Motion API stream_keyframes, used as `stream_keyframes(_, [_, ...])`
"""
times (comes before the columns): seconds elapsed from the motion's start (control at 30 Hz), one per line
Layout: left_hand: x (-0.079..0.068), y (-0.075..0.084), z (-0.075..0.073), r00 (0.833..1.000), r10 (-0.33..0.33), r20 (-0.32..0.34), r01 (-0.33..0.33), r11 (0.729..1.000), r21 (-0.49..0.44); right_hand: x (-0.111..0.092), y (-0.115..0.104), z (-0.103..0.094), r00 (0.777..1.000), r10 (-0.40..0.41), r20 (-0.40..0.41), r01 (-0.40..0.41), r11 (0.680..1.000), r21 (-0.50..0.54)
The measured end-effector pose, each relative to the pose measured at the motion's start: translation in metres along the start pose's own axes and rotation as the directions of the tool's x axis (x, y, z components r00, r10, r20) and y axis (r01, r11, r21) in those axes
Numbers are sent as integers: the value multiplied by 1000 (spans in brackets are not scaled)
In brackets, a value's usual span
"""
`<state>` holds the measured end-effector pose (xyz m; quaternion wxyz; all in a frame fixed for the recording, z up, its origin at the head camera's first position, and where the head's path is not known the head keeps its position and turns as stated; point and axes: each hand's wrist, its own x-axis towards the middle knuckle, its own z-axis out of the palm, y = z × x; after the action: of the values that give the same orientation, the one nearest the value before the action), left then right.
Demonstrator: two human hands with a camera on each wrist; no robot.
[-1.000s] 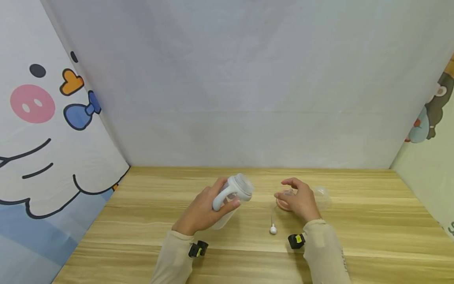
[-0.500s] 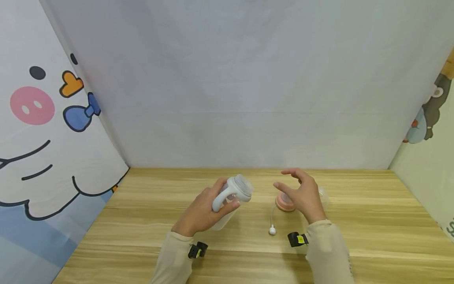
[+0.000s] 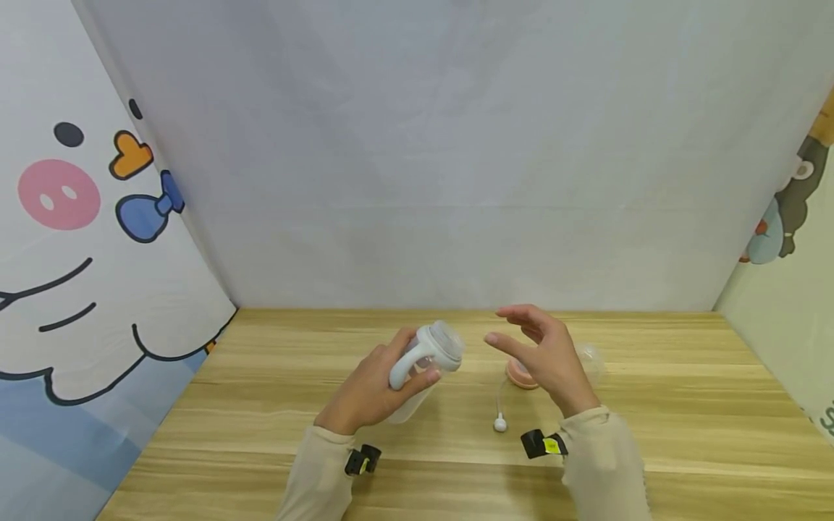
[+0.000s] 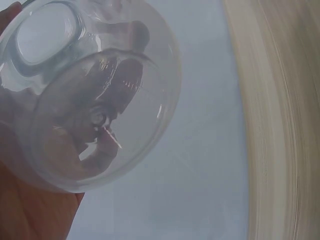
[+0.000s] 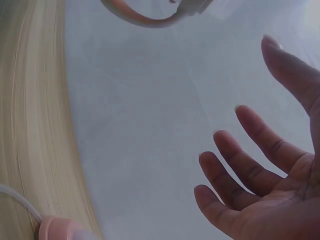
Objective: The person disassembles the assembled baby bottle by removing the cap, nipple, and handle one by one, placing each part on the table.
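Observation:
My left hand (image 3: 365, 387) grips a clear baby bottle (image 3: 443, 347), tilted with its top leaning right and raised off the table. A pale ring with a curved handle sits round its neck. In the left wrist view, the bottle's clear round base (image 4: 100, 115) fills the upper left. My right hand (image 3: 547, 358) hovers to the right of the bottle, thumb and fingers spread and holding nothing. Partly hidden beneath it lies a pink bottle collar (image 3: 519, 375). From that collar a thin straw runs to a white weighted end (image 3: 499, 424).
Just right of my right hand lies a clear dome cap (image 3: 591, 358), partly covered by the hand. Everything rests on a wood-grain table (image 3: 684, 405). A pale cloth backdrop (image 3: 469, 181) rises behind the table's far edge, with printed panels at both sides.
My right hand has lifted from over the pink collar, its fingers spreading wider, and has shifted left towards the bottle. My left hand and the bottle have stayed nearly still.

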<state>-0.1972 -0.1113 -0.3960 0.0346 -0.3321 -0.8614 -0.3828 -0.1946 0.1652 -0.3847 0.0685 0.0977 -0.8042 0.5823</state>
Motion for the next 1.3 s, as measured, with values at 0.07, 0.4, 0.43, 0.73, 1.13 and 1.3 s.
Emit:
stream_keyframes(0.07, [0,1,0,1000,0,-1,0,1000,-1,0,-2,4,1000,-17,13,17,1000,3])
stream_keyframes(0.4, [-1,-1,0,1000,-4,-10,4,1000,9,-1,-11,17,993,-17,119,-2,988,157])
stream_keyframes(0.43, [-2,-1,-1,1000,-8,-11,8,1000,12,-1,-11,18,991,-18,135,-6,984,180])
stream_keyframes(0.73, [0,-1,0,1000,-7,-10,7,1000,10,-3,-16,29,967,-46,250,-13,973,229])
stream_keyframes(1.13, [1,1,2,1000,-23,-7,23,999,23,-7,-17,49,947,-44,317,-49,959,279])
stream_keyframes(1.3, [0,1,3,1000,-25,-9,26,999,29,-8,-18,53,946,-50,320,-41,961,272])
